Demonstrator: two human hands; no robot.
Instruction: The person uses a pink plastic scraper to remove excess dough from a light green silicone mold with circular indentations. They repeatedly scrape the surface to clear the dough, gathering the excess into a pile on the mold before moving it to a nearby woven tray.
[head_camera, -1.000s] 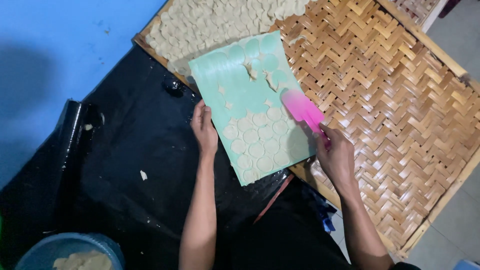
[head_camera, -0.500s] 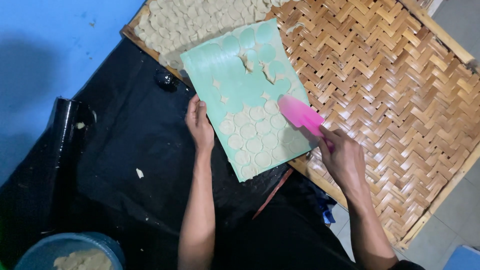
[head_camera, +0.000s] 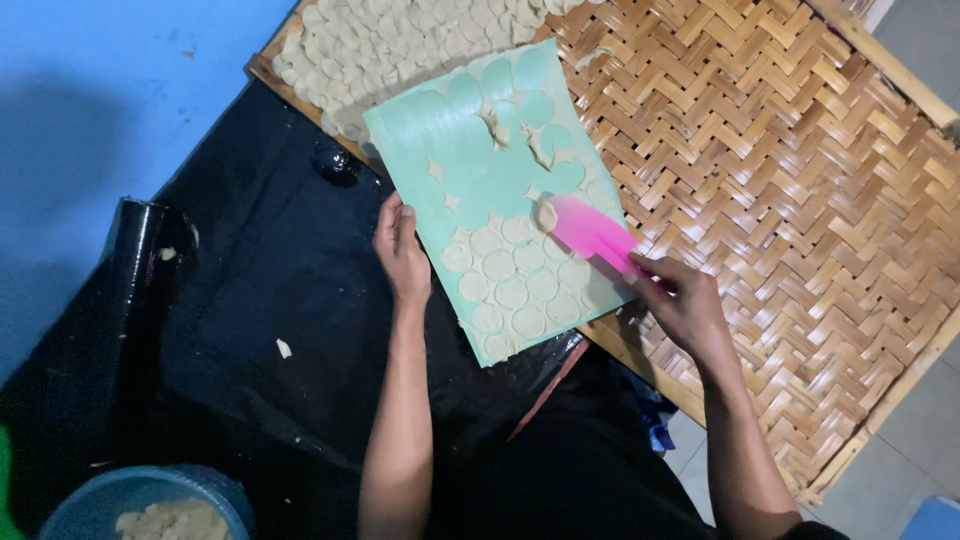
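Woven bamboo tray (head_camera: 800, 230), herringbone pattern, wooden frame, fills the right and upper part of the view. Its far corner is covered with a dense layer of pale dough discs (head_camera: 400, 45); the rest of the weave is bare.

Green cutting board (head_camera: 480, 190) lies tilted, part on the tray's near edge, part over black plastic sheeting (head_camera: 260, 300). Board surface: round pale dough discs packed in rows on its near half; on the far half, round marks and a few torn scraps of dough.

Left hand (head_camera: 402, 252): fingers flat along the board's left edge, pressing it down, not curled round anything. Right hand (head_camera: 682, 305): closed on the handle end of a pink scraper (head_camera: 592, 232), whose blade lies flat on the board. A small lump of dough sits at the blade's far tip, touching it, about mid-board.

Surroundings: black sheeting is creased and glossy, with a few dough crumbs (head_camera: 283, 348) on it. A black roll (head_camera: 125, 260) of the same material lies at its left edge. Blue floor or mat (head_camera: 110, 90) beyond, upper left. Blue bowl (head_camera: 90, 500) with a mass of dough sits at lower left, well apart from the board. Grey tiled floor (head_camera: 900, 450) shows at lower right past the tray frame. Light is dim and even.
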